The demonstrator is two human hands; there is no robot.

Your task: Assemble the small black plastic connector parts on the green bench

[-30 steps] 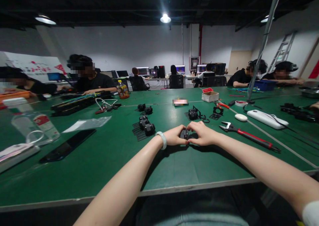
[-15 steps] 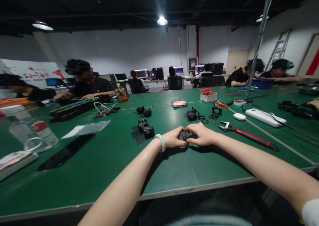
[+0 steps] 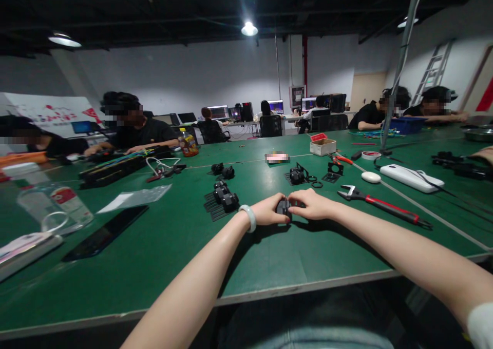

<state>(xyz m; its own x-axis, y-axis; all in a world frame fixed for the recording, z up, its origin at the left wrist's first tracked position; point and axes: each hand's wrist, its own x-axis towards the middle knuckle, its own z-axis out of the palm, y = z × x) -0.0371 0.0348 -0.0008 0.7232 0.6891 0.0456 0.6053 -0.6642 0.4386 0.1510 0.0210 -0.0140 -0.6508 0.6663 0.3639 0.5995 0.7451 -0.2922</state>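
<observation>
Both of my hands meet over the green table (image 3: 162,256), closed around one small black part (image 3: 285,207). My left hand (image 3: 268,211), with a pale bracelet at the wrist, grips its left side. My right hand (image 3: 314,205) pinches its right side with the fingers curled over the top. Most of the part is hidden by my fingers. Just left of my hands lie two more black parts on a black comb-like piece (image 3: 224,199).
An adjustable wrench with a red handle (image 3: 379,202) lies to the right, near a white power strip (image 3: 411,177) and a white oval object (image 3: 371,177). More black parts (image 3: 298,175), a small cardboard box (image 3: 324,146), a dark phone (image 3: 105,232) and a plastic bottle (image 3: 54,205) lie around. Other people sit along the far edges.
My hands stay on the black part; my right fingers have shifted slightly over its top. The view has drifted a little.
</observation>
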